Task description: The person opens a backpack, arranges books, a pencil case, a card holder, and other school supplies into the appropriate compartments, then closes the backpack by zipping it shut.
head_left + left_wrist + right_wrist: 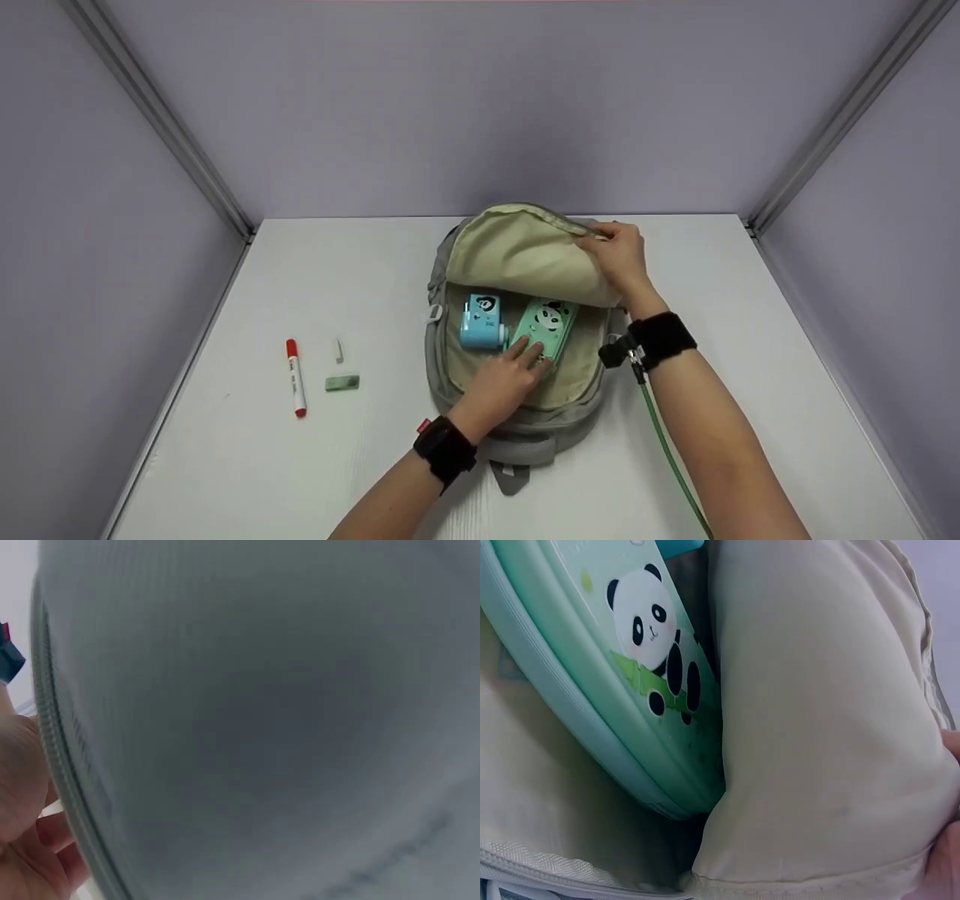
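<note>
A grey backpack (437, 375) lies on the table with its main compartment unzipped. My right hand (621, 251) pinches the edge of its flap (525, 251) at the upper right, holding the cream lining up; the fingers also show at the edge of the right wrist view. Inside lies a mint-green pencil case (592, 637) with a panda print, slanted. Over its near end, the spread fingers of my left hand (501, 386) rest. To its left sits a light-blue boxy thing (480, 321) with a panda picture and a small knob. Grey fabric (262, 727) fills most of the left wrist view.
Left of the backpack, a white marker with red ends (296, 379) lies on the white table (225, 465). Near it are a small white block (339, 350) and a green block (342, 383). A green cable (671, 450) trails from my right wrist. Grey panels surround the table.
</note>
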Tool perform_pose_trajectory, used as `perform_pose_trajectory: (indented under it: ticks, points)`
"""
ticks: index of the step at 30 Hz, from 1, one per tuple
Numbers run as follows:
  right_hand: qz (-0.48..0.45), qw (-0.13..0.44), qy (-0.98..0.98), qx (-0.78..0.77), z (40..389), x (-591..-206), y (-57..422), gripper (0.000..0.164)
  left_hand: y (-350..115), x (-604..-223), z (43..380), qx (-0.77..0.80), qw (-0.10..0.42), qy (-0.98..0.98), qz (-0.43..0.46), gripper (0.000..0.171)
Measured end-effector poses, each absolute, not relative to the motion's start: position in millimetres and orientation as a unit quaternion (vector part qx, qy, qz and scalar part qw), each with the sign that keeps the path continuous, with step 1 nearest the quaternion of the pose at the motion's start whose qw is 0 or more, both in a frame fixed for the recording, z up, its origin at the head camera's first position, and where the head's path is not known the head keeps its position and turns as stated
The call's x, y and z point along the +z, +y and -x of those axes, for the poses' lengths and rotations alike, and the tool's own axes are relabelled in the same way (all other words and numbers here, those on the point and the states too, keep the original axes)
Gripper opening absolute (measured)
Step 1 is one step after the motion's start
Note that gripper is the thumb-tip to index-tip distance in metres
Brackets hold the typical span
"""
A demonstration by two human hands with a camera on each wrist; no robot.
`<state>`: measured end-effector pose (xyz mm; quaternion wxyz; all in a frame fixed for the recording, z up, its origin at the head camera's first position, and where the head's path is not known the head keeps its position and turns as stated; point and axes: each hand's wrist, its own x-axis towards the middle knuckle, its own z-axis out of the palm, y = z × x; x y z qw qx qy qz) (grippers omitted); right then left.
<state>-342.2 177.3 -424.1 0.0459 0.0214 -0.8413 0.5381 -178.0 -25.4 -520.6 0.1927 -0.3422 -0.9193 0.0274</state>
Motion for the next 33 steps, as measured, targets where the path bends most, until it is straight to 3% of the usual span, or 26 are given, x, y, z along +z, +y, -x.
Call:
perform_pose_trajectory:
  ticks: [8, 16, 25, 33]
  points:
    - [-0.023, 0.027, -0.842, 0.538, 340, -427, 181, 0.038, -7, -511, 188, 0.018, 0.179, -0.939, 0.292, 0.035]
    - [-0.028, 0.034, -0.845, 0.533, 340, -430, 183, 0.037, 0, -506, 194, 0.020, 0.137, -0.951, 0.277, 0.040]
    - [-0.024, 0.033, -0.847, 0.530, 338, -429, 184, 0.035, 10, -510, 204, 0.012, 0.147, -0.949, 0.279, 0.034]
    - [-0.040, 0.039, -0.840, 0.539, 337, -434, 184, 0.037, 20, -501, 211, 0.064, 0.089, -0.957, 0.269, 0.040]
